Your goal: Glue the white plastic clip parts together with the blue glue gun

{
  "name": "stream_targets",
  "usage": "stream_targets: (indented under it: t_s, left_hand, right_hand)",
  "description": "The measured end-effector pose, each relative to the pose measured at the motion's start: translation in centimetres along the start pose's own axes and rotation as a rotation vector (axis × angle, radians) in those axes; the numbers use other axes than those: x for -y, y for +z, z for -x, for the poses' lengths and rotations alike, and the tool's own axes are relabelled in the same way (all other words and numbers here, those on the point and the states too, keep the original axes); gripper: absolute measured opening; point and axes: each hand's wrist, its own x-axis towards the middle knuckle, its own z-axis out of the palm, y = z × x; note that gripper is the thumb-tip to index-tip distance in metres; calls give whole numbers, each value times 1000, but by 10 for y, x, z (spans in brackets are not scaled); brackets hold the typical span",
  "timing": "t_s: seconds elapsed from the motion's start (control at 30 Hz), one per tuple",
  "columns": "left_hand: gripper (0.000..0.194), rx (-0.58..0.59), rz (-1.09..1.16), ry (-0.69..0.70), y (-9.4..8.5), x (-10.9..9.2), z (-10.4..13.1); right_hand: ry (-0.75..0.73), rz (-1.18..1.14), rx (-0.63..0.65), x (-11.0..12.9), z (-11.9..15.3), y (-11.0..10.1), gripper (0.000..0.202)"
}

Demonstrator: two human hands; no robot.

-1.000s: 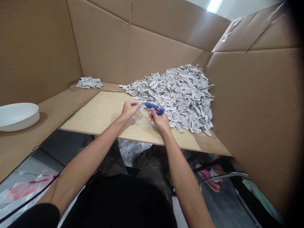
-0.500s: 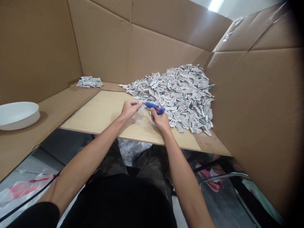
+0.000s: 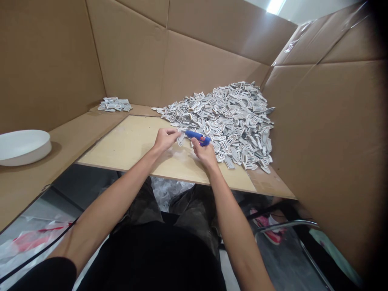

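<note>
My left hand (image 3: 165, 138) pinches a small white slotted piece (image 3: 180, 140) above the wooden board (image 3: 130, 141). Closed round a blue tool (image 3: 194, 136) with an orange-red part is my right hand (image 3: 203, 151). The tool's narrow tip points left and meets or nearly meets the white piece; contact is too small to tell. Just behind and to the right of my hands lies a large heap of similar white and grey pieces (image 3: 236, 117).
A smaller pile of pieces (image 3: 114, 104) lies at the back left. A white bowl (image 3: 24, 147) stands on the cardboard at the left. Tall cardboard walls (image 3: 212, 60) enclose the back and sides. A red shoe (image 3: 273, 236) shows below at the right.
</note>
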Motion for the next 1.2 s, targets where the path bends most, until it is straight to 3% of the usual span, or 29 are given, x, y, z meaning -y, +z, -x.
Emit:
stream_targets:
  t_s: [0.27, 0.43, 0.57, 0.73, 0.9, 1.07, 1.2]
  left_hand:
    - [22, -21, -134, 78, -2, -1, 4]
    - [19, -37, -186, 71, -2, 1, 2]
    - [12, -79, -133, -3, 1, -2, 2]
    - [12, -31, -59, -103, 3, -10, 4]
    - [10, -14, 93, -171, 4, -8, 1]
    - [3, -151, 151, -248, -6, -9, -4]
    - [7, -286, 42, -289, -36, -19, -26]
  right_hand:
    - [-152, 164, -7, 8, 6, -5, 57]
    - [-410, 493, 14, 10, 10, -2, 45]
    - [-516, 701, -196, 14, 10, 1, 35]
    - [-399, 563, -366, 9, 6, -4, 37]
    - [-139, 256, -490, 6, 4, -9, 47]
    - [37, 101, -611, 0, -5, -12, 51]
    - [116, 62, -691, -7, -13, -14, 54]
